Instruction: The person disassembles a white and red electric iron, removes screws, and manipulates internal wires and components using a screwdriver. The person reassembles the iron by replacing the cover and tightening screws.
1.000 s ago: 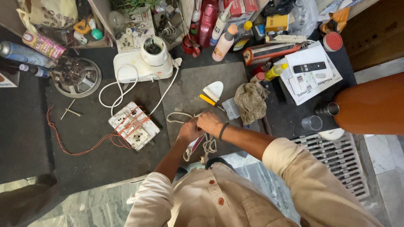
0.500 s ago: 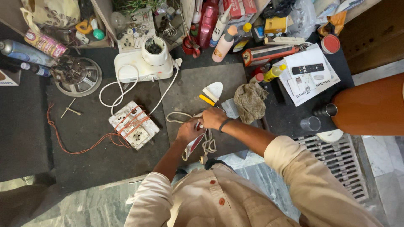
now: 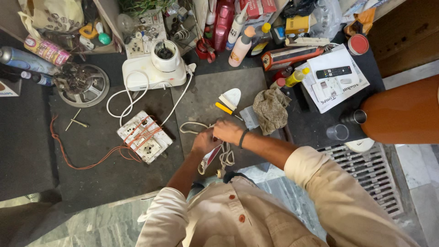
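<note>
Orange wire (image 3: 87, 162) loops across the dark bench (image 3: 41, 151) at the left of the frame and runs to a white switchboard (image 3: 144, 136) bound with the same orange strands. Above it, toward the upper left, lies a round metal fan part (image 3: 84, 84), with spray cans (image 3: 23, 59) just beyond. A white mixer base (image 3: 153, 73) with its jar sits at upper centre, and its white cable (image 3: 125, 98) curls down toward the switchboard.

At the centre of the frame the left hand (image 3: 204, 141) is clenched around a bundle of pale cord (image 3: 225, 158), with a red and white piece showing under it. The right hand (image 3: 227, 131), with a dark band at the wrist, touches the left and pinches the same cord from above; loops of it hang below both hands and trail to the left on the grey mat (image 3: 206, 100).

Just above the hands lie a yellow-handled tool (image 3: 224, 108) and a white pointed piece (image 3: 232, 97). A crumpled rag (image 3: 270, 110) lies to the right of them. Farther right, a black remote (image 3: 334, 72) rests on papers (image 3: 340, 87), a clear glass (image 3: 337, 132) stands near a metal grate (image 3: 366, 174), and a large orange vessel (image 3: 402, 112) fills the right edge.
</note>
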